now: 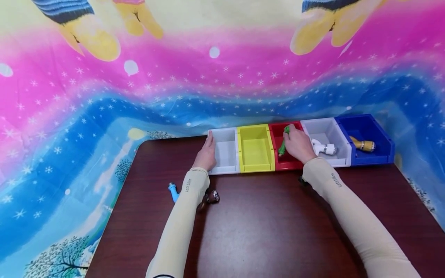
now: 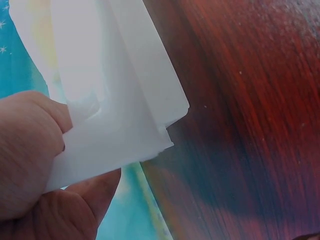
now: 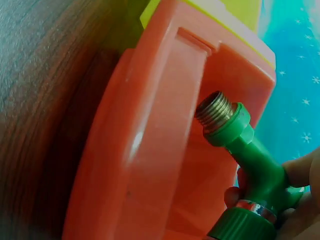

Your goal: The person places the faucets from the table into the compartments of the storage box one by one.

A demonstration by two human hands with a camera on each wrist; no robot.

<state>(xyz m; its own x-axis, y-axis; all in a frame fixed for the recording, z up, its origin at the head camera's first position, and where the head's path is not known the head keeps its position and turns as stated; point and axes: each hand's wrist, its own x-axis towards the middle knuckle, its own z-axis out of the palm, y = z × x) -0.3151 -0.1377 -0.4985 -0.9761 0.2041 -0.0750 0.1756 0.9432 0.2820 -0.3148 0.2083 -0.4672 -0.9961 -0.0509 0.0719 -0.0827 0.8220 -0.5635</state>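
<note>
My left hand (image 1: 206, 155) grips the left side wall of the white bin (image 1: 225, 148) at the left end of a row; in the left wrist view, fingers and thumb (image 2: 97, 195) lie on opposite sides of that wall. My right hand (image 1: 298, 144) holds a green tap (image 1: 282, 144) in the red bin (image 1: 287, 166). Up close in the right wrist view, the threaded brass end of the tap (image 3: 260, 167) points toward the bin's inside, and the fingers pinch its body. The yellow bin (image 1: 256, 154) stands between the two hands.
A second white bin (image 1: 321, 127) holds a white tap (image 1: 325, 148); the blue bin (image 1: 377, 141) holds a gold-coloured tap (image 1: 363, 144). On the table lie a light blue tap (image 1: 174, 192) and a brown tap (image 1: 213, 196), partly behind the left sleeve. Something dark (image 1: 302, 180) shows beside the right sleeve.
</note>
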